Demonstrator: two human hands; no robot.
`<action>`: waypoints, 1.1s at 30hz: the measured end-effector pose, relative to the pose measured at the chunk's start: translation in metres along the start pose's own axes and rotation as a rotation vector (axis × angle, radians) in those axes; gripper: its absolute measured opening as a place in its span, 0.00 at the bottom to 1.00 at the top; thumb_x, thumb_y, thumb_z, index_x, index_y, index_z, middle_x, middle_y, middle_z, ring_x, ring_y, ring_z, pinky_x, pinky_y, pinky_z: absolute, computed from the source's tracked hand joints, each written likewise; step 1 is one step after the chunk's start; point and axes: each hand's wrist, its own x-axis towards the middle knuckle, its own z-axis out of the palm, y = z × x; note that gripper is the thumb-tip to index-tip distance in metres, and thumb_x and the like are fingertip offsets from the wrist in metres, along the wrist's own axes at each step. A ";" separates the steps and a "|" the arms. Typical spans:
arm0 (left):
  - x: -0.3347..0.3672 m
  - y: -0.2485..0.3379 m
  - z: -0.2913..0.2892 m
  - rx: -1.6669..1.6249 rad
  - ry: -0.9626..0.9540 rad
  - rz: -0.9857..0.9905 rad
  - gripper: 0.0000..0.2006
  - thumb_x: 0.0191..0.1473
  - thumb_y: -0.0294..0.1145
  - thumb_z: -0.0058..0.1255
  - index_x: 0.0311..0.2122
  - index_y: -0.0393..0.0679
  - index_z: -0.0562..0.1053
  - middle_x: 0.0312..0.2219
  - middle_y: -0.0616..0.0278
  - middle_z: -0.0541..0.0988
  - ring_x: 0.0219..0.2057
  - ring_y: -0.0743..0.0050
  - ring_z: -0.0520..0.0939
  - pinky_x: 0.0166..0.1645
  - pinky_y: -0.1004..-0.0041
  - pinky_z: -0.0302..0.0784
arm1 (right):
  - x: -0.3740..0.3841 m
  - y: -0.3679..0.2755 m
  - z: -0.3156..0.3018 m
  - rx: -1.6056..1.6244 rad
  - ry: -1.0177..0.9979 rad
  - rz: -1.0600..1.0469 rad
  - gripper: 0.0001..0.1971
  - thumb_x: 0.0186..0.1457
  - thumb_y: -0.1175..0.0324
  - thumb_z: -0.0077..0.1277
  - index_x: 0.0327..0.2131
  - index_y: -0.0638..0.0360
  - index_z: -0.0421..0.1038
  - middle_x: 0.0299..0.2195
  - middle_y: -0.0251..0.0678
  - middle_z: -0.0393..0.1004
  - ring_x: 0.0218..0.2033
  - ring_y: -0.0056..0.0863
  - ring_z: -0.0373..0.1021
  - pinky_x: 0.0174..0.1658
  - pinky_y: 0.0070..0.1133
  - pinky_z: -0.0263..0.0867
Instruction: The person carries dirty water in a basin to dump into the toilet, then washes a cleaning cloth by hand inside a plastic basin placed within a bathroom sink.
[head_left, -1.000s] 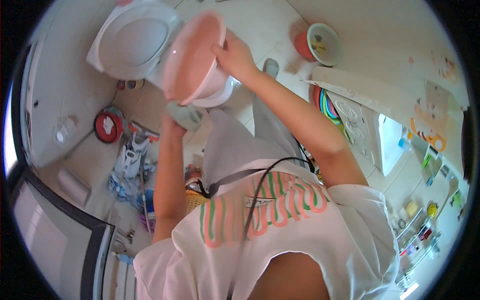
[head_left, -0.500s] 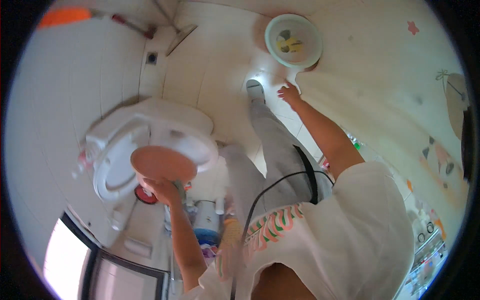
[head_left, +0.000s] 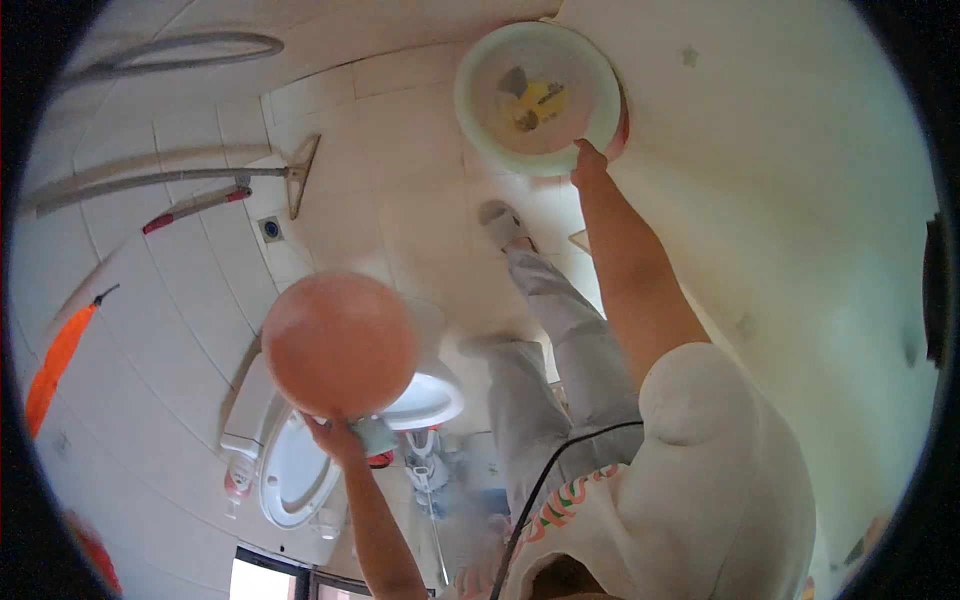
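Observation:
My left hand (head_left: 338, 438) grips the near rim of a round pink basin (head_left: 340, 345), which is held up over the floor and tilted. Pressed by that hand is a greyish-green cloth or sponge (head_left: 374, 438); how it is held is partly hidden. My right hand (head_left: 590, 162) is closed on the near right rim of a pale green basin (head_left: 488, 138). Grey and yellow patterning shows on this basin's bottom. Under its right side a pinkish-red edge (head_left: 622, 135) peeks out.
To the left is a white toilet (head_left: 300, 475) with its seat showing. A floor squeegee (head_left: 300, 178), a red-handled tool (head_left: 195, 210) and a floor drain (head_left: 270, 229) lie toward the far left. A grey hose (head_left: 180, 48) loops behind. At right stands a pale wall (head_left: 760, 190).
My right hand has reached forward from beside the pale green basin onto its rim. The pink basin has swung upward, showing more of its round face. The view has shifted as I moved forward.

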 end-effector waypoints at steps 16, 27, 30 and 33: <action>0.002 0.083 0.136 -0.691 -0.500 -0.475 0.24 0.50 0.31 0.48 0.54 0.39 0.66 0.47 0.57 0.73 0.45 0.63 0.76 0.49 0.64 0.73 | -0.024 0.000 -0.031 0.132 -0.326 -0.087 0.15 0.44 0.74 0.55 0.38 0.58 0.68 0.34 0.35 0.71 0.35 0.30 0.68 0.35 0.26 0.68; 0.016 0.126 0.210 -0.309 -0.486 0.146 0.27 0.55 0.24 0.48 0.60 0.39 0.59 0.52 0.58 0.70 0.52 0.70 0.71 0.54 0.70 0.67 | -0.099 -0.005 -0.145 -0.535 -0.241 -1.044 0.12 0.41 0.77 0.55 0.34 0.59 0.71 0.34 0.39 0.73 0.37 0.38 0.70 0.41 0.28 0.67; 0.009 0.150 0.252 -0.435 -0.504 0.179 0.29 0.56 0.26 0.49 0.62 0.39 0.56 0.53 0.54 0.70 0.49 0.66 0.74 0.51 0.71 0.71 | -0.140 -0.022 -0.177 -0.385 -0.397 -0.963 0.12 0.45 0.74 0.50 0.37 0.61 0.70 0.35 0.37 0.72 0.39 0.32 0.70 0.42 0.29 0.69; 0.004 0.172 0.294 -0.430 -0.564 0.225 0.31 0.57 0.27 0.49 0.64 0.39 0.52 0.51 0.53 0.72 0.46 0.68 0.76 0.48 0.72 0.73 | -0.211 -0.054 -0.174 0.301 -0.283 -0.274 0.14 0.45 0.75 0.49 0.39 0.61 0.70 0.37 0.34 0.73 0.38 0.34 0.72 0.39 0.30 0.71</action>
